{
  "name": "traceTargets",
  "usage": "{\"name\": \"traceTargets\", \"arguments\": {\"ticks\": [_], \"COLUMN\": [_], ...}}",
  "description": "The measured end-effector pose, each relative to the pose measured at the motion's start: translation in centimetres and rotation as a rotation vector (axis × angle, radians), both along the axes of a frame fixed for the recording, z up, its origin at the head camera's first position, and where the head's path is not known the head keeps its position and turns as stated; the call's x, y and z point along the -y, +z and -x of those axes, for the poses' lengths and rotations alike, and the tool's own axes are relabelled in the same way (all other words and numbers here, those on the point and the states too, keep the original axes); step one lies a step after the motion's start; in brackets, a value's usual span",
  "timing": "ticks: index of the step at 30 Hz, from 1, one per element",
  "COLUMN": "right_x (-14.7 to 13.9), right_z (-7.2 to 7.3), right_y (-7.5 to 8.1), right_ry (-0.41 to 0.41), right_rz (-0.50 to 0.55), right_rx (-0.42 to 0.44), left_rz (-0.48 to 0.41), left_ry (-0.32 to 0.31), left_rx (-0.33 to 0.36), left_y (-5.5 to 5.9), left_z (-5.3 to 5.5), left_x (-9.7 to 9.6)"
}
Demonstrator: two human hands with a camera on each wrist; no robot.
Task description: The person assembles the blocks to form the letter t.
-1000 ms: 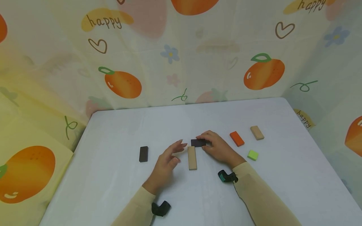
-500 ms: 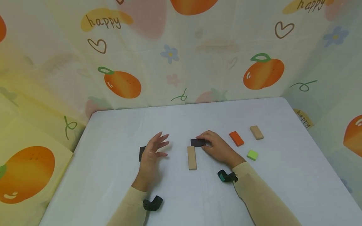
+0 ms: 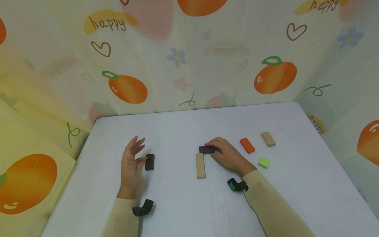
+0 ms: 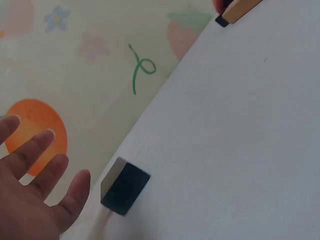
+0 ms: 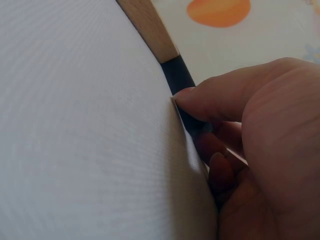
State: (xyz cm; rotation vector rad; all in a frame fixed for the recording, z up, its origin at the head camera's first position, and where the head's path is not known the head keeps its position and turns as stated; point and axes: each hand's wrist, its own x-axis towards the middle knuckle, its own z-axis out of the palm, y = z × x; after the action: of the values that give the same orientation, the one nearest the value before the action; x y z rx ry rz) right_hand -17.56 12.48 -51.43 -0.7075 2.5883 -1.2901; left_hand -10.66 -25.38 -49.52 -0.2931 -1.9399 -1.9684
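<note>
My right hand (image 3: pixel 228 154) pinches the right end of a black block (image 3: pixel 206 150) lying crosswise; the thumb and curled fingers on it show up close in the right wrist view. A long light wooden block (image 3: pixel 200 166) lies lengthwise against the near side of that black block, under its left part. On the left, my left hand (image 3: pixel 130 168) has its fingers spread and holds nothing. Its thumb tip overlaps the edge of a second black block (image 3: pixel 149 162) in the head view, while the left wrist view has a gap between the thumb and this block (image 4: pixel 125 187).
Right of my right hand lie an orange block (image 3: pixel 247 145), a small green block (image 3: pixel 264 162) and a short wooden block (image 3: pixel 268 139). The white table (image 3: pixel 177 131) ends at a hanging patterned cloth (image 3: pixel 160 65) at the back.
My left hand has moved left from beside the wooden block, passing over the second black block to its left side. The right hand stays on its black block.
</note>
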Motion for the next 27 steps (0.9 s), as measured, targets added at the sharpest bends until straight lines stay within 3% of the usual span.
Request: {"name": "traceTargets", "arguments": {"ticks": [3,8,15,18,23,27], "right_x": [0.0,0.0,-0.2,-0.2,-0.1,-0.1], "right_z": [0.0,0.0,0.1,0.2,0.1,0.1], "right_y": [-0.1,-0.2,-0.2,-0.2,-0.1,0.0], "right_ry": [0.001,0.004,0.007,0.012,0.014,0.016], "right_rz": [0.005,0.006,0.003,0.007,0.009,0.007], "right_rx": [-0.003,-0.008,-0.016,-0.021,-0.023,-0.021], "left_rz": [0.034,0.067,0.404,0.495,0.647,0.706], "left_ry": [0.075,0.096,0.143,0.145,0.108,0.109], "left_rx": [0.079,0.203,0.386,0.393,0.332,0.329], "left_y": [-0.4,-1.4,-1.7,-1.9,-1.9,-2.0], "left_z": [0.1,0.5,0.6,0.8,1.1,1.1], "left_x": [0.8,1.4,1.3,1.3,1.6,1.8]}}
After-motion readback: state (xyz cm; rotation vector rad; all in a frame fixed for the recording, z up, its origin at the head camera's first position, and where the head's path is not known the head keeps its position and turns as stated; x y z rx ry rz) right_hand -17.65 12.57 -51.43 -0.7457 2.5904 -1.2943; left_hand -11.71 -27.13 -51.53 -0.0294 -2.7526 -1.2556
